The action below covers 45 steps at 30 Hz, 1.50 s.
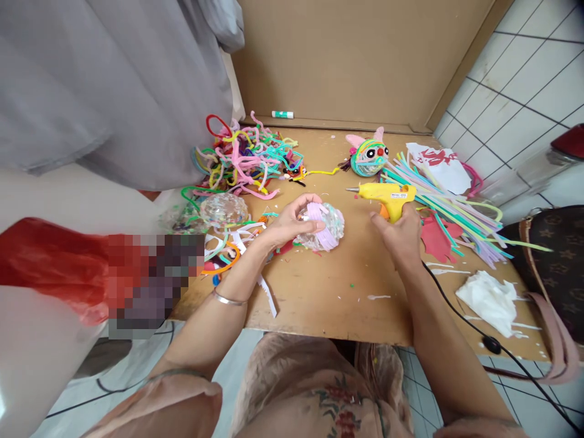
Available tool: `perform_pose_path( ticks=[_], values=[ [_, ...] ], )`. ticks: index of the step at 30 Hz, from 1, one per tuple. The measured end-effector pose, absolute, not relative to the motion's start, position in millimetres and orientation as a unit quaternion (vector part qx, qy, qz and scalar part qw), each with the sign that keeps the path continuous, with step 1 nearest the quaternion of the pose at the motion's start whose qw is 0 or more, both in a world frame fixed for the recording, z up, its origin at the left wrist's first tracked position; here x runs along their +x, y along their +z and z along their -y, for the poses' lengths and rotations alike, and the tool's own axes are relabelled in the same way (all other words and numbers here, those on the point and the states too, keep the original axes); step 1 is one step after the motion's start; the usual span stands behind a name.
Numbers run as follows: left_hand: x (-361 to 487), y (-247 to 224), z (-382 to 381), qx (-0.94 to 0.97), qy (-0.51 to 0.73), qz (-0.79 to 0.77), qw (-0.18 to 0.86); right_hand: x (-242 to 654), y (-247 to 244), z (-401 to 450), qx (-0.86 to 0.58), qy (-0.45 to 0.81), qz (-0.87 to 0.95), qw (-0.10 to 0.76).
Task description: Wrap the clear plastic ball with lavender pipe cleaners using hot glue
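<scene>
My left hand [301, 222] is closed round a clear, faceted plastic ball [335, 225] with lilac pipe cleaner strips [323, 226] across its front. In my right hand [401, 234] is a yellow hot glue gun [387, 194], gripped by its handle. Its nozzle points left, above and apart from the ball. Behind the gun sits a decorated ball [368, 159] with pink ears, round eyes and a red nose, wrapped in coloured pipe cleaners. Another clear plastic piece [223, 210] lies left of my left hand.
Tangled pipe cleaners [241, 155] heap at the back left; straight ones [451, 201] lie at the right. A glue stick [283, 114] rests by the cardboard backing. White tissue [488, 301], a red paper scrap [438, 236], a black cord [456, 304] and a brown handbag [552, 267] are at the right.
</scene>
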<state>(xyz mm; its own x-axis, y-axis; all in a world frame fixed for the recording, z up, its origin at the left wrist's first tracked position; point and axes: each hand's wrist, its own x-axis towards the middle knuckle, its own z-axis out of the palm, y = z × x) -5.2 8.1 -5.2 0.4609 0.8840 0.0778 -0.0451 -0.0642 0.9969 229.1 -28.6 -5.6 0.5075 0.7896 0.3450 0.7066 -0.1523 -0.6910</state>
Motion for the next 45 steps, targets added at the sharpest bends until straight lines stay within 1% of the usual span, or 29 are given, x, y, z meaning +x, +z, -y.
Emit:
perform_pose_path(
  ticks=[2, 6, 9, 12, 14, 16, 17, 19, 21, 23, 26, 28, 33, 36, 41, 45],
  values=[
    [-5.3, -5.7, -8.6, 0.618, 0.393, -0.340, 0.590, 239.6, -13.8, 22.3, -0.762, 0.050, 0.485, 0.426],
    [-5.2, -6.8, -9.1, 0.612, 0.396, -0.342, 0.593, 254.8, -28.3, 14.3, -0.785, 0.052, 0.483, 0.385],
    [-4.7, -6.2, -8.0, 0.607, 0.397, -0.341, 0.598, 257.6, -33.2, 12.8, -0.795, 0.000, 0.500, 0.344],
    [-4.0, -3.6, -6.3, 0.604, 0.399, -0.338, 0.601, 257.5, -33.7, 14.1, -0.804, -0.042, 0.520, 0.286],
    [-3.6, -2.1, -5.5, 0.604, 0.406, -0.338, 0.598, 256.4, -31.0, 17.1, -0.811, -0.058, 0.527, 0.245],
    [-3.3, -1.6, -5.6, 0.602, 0.410, -0.337, 0.596, 252.5, -24.3, 22.6, -0.809, -0.095, 0.536, 0.222],
    [-3.2, -1.7, -5.9, 0.602, 0.411, -0.337, 0.596, 248.6, -19.3, 26.2, -0.798, -0.122, 0.545, 0.226],
    [-2.9, -2.7, -6.8, 0.601, 0.410, -0.336, 0.598, 236.2, -6.3, 34.7, -0.749, -0.161, 0.577, 0.284],
    [-2.8, -3.8, -7.9, 0.598, 0.408, -0.332, 0.604, 218.5, 8.0, 43.5, -0.653, -0.165, 0.642, 0.366],
    [-2.7, -4.6, -8.6, 0.595, 0.410, -0.326, 0.610, 199.1, 20.1, 50.0, -0.556, -0.168, 0.702, 0.413],
    [-2.9, -5.5, -9.1, 0.597, 0.415, -0.317, 0.609, 177.2, 29.4, 51.7, -0.466, -0.177, 0.756, 0.425],
    [-3.1, -6.3, -9.6, 0.603, 0.415, -0.313, 0.606, 170.9, 29.8, 48.5, -0.433, -0.183, 0.775, 0.423],
    [-3.7, -7.9, -11.4, 0.610, 0.406, -0.309, 0.606, 172.0, 24.3, 42.6, -0.427, -0.182, 0.791, 0.399],
    [-3.9, -7.5, -12.1, 0.609, 0.410, -0.312, 0.603, 173.2, 21.7, 43.7, -0.437, -0.124, 0.790, 0.412],
    [-3.9, -7.9, -12.7, 0.607, 0.415, -0.301, 0.608, 174.6, 13.9, 44.0, -0.442, 0.048, 0.764, 0.467],
    [-4.3, -8.0, -12.5, 0.608, 0.415, -0.298, 0.608, 175.7, 8.2, 42.5, -0.436, 0.118, 0.742, 0.495]
  ],
)
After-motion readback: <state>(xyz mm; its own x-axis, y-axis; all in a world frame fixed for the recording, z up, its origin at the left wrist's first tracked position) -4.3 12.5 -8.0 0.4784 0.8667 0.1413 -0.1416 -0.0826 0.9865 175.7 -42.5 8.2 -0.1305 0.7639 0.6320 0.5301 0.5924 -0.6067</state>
